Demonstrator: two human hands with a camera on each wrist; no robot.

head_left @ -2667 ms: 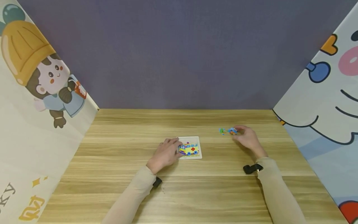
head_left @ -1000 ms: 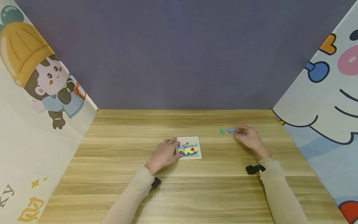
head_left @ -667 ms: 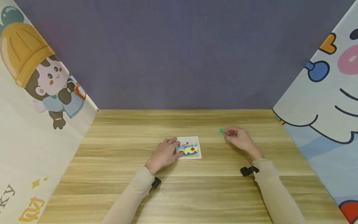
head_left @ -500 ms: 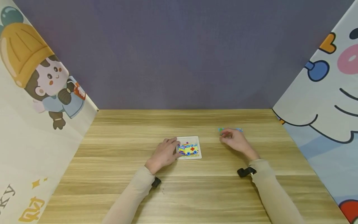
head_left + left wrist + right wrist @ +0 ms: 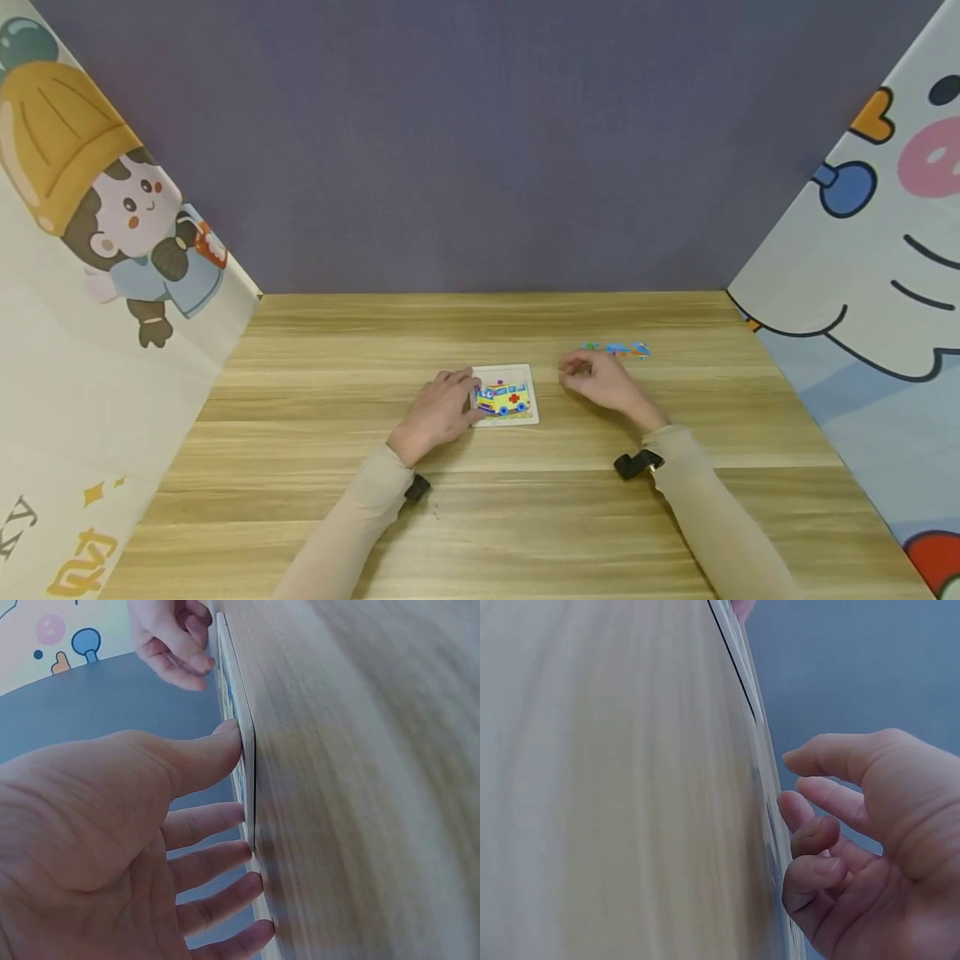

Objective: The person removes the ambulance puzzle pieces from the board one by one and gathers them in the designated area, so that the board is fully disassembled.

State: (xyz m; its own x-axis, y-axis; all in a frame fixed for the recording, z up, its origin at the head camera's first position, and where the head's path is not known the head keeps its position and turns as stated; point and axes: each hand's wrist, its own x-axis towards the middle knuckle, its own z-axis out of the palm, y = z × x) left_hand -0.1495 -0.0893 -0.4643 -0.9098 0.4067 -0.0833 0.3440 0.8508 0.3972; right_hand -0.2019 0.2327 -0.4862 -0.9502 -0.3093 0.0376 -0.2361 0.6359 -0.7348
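Observation:
A square puzzle board [image 5: 534,417] with a white rim lies flat on the table, showing a yellow ambulance picture with a bare strip along its top. My left hand [image 5: 442,408] rests at the board's left edge, fingers nearly straight. In the left wrist view the thumb [image 5: 199,761] touches the board's edge. Right of the board, my right hand [image 5: 600,382] hovers low with loosely bent fingers. Between its thumb [image 5: 825,754] and index finger is a gap with nothing in it. Behind it several small puzzle pieces [image 5: 640,350], blue, green and orange, lie in a row.
The wooden table [image 5: 480,533] meets a dark grey-blue wall panel [image 5: 480,167] at the back. Side panels with cartoon prints stand left [image 5: 150,250] and right [image 5: 885,292]. A black wrist device [image 5: 637,463] sits on the right sleeve.
My right hand, earlier handling pieces at the right, has moved left and nearer the board, leaving the pieces lying in a row. My left hand stays at the board.

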